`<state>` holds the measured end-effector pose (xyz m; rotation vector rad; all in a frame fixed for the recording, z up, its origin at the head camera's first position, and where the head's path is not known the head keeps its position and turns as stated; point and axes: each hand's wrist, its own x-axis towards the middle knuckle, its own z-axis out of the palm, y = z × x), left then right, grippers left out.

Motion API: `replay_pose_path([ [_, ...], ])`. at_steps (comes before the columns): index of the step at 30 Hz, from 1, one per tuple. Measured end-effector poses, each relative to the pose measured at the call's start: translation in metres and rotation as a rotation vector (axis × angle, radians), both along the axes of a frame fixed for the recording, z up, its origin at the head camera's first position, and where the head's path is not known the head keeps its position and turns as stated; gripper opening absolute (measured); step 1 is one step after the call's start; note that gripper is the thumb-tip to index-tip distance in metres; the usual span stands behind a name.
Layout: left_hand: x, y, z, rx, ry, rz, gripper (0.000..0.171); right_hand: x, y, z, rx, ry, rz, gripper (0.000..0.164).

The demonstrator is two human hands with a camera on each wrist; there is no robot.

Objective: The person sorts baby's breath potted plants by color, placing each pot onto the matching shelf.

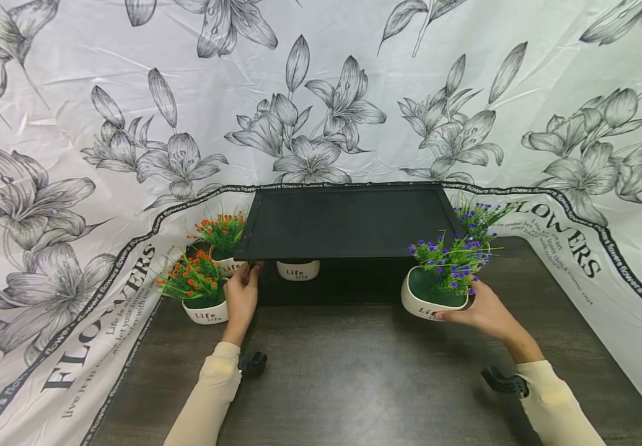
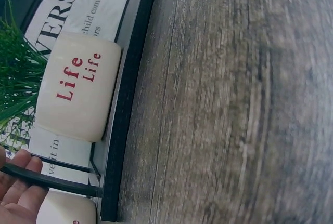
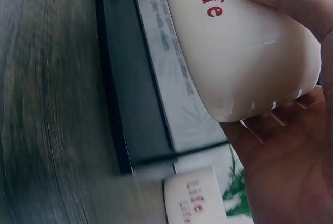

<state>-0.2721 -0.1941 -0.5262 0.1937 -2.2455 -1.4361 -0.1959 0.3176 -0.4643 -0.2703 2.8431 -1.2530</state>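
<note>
My right hand [image 1: 485, 313] grips a white oval pot [image 1: 427, 300] with purple flowers, thumb on its front and fingers behind. In the right wrist view this pot [image 3: 239, 52] is held up, tilted, its underside turned toward the stand. At the front left corner of a black two-level stand [image 1: 349, 223], my left hand [image 1: 241, 303] holds the stand's thin black leg [image 2: 62, 183], fingers curled round it. A white "Life" pot [image 1: 299, 271] stands on the lower level, its plant hidden by the top in the head view.
Two pots with orange flowers, one in front [image 1: 206, 313] and one behind [image 1: 228, 265], stand left of the stand. Another purple-flowered plant [image 1: 474, 217] is at its right, partly hidden. A flower-printed cloth [image 1: 349, 155] hangs behind the dark wooden table [image 1: 354, 371].
</note>
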Motion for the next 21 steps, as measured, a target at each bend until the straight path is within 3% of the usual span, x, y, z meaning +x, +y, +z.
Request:
replay_pose_path([
  [14, -0.001, -0.001, -0.001, -0.009, 0.008, 0.001, 0.040, -0.017, -0.053, -0.012, -0.062, -0.022, 0.114, 0.100],
  [21, 0.000, 0.000, -0.001, -0.022, 0.018, 0.005, 0.039, -0.031, -0.081, -0.027, -0.162, -0.039, 0.217, 0.089],
])
